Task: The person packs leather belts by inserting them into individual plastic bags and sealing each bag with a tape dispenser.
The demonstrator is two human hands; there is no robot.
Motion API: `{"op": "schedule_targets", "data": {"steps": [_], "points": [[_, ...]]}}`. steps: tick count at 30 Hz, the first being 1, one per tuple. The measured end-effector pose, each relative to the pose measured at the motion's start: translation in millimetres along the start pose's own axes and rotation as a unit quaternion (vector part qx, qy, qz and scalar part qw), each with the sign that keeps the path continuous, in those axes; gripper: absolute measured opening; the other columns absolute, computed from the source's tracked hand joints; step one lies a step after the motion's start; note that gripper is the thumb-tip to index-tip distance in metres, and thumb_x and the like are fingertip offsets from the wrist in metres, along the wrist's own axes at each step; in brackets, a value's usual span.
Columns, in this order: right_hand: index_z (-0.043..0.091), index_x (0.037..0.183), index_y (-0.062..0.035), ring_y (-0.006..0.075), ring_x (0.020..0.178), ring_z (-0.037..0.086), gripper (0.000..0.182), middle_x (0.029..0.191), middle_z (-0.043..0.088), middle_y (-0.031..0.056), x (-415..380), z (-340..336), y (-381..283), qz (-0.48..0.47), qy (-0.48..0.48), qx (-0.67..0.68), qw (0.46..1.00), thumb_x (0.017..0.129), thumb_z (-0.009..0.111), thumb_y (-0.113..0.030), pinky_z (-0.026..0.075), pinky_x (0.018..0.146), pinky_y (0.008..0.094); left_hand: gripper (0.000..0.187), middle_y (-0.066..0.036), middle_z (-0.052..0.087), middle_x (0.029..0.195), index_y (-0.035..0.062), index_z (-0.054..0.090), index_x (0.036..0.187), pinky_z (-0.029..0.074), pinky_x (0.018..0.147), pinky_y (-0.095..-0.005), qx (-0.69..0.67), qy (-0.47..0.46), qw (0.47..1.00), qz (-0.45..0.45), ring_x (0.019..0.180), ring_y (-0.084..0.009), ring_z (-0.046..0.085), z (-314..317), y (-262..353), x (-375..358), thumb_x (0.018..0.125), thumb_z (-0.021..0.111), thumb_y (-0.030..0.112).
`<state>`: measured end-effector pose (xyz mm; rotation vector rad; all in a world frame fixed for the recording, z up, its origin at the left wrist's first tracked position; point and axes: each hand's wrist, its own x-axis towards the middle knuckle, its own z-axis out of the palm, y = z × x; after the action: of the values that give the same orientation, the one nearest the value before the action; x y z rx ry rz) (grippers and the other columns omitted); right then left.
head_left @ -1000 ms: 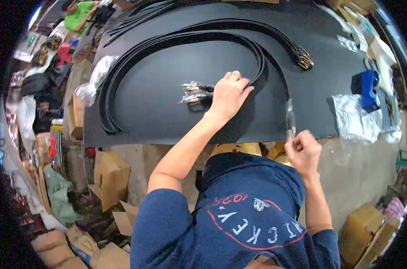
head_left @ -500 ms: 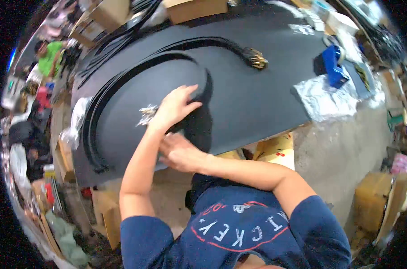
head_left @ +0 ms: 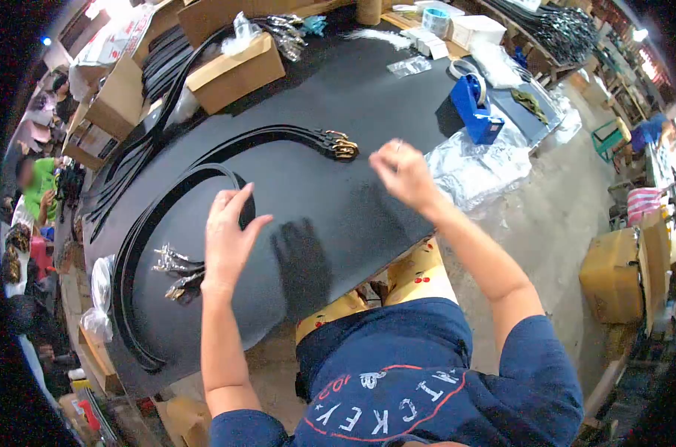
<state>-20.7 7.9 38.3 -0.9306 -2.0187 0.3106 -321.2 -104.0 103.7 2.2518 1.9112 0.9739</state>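
Note:
My left hand point(head_left: 230, 238) hovers over the black table point(head_left: 338, 223) with fingers spread and nothing in it. It is just right of a cluster of silver buckles point(head_left: 175, 272) on a bundle of black belts point(head_left: 129, 253) that curves in a long arc. My right hand point(head_left: 401, 173) is raised above the table's right part, blurred, with fingers curled downward. It is a little right of the brass buckles point(head_left: 342, 145) that end a second bundle of belts. Whether it holds anything is unclear.
A blue tape dispenser point(head_left: 476, 104) stands at the right, beside crumpled clear plastic bags point(head_left: 476, 167). Cardboard boxes point(head_left: 234, 67) and more belts lie along the far side. A person in green point(head_left: 36, 186) is at the far left. More boxes point(head_left: 614, 276) sit on the floor.
My view swung round. My left hand lifted off the silver buckles and opened. My right hand moved from beside my left wrist out to the right, near the brass buckles.

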Motion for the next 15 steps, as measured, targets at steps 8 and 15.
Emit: {"op": "schedule_targets", "data": {"steps": [8, 15], "points": [[0.059, 0.109, 0.0041, 0.0379, 0.091, 0.062, 0.036, 0.103, 0.061, 0.0253, 88, 0, 154, 0.142, 0.044, -0.273, 0.951, 0.08, 0.068, -0.015, 0.049, 0.084, 0.0429, 0.025, -0.007, 0.063, 0.082, 0.0015, 0.067, 0.11, 0.048, 0.064, -0.0241, -0.359, 0.003, 0.929, -0.091, 0.069, -0.0115, 0.061, 135, 56, 30, 0.085, 0.067, 0.006], [0.041, 0.132, 0.0005, 0.0451, 0.098, 0.06, 0.058, 0.132, 0.046, 0.0261, 143, 24, 199, 0.194, -0.025, -0.378, 0.905, 0.084, 0.064, -0.022, 0.053, 0.079, 0.0489, 0.025, -0.005, 0.06, 0.078, 0.0019, 0.066, 0.111, 0.047, 0.06, -0.0242, -0.354, -0.005, 0.932, -0.078, 0.063, -0.01, 0.059, 152, 48, 32, 0.086, 0.066, 0.004]]}}
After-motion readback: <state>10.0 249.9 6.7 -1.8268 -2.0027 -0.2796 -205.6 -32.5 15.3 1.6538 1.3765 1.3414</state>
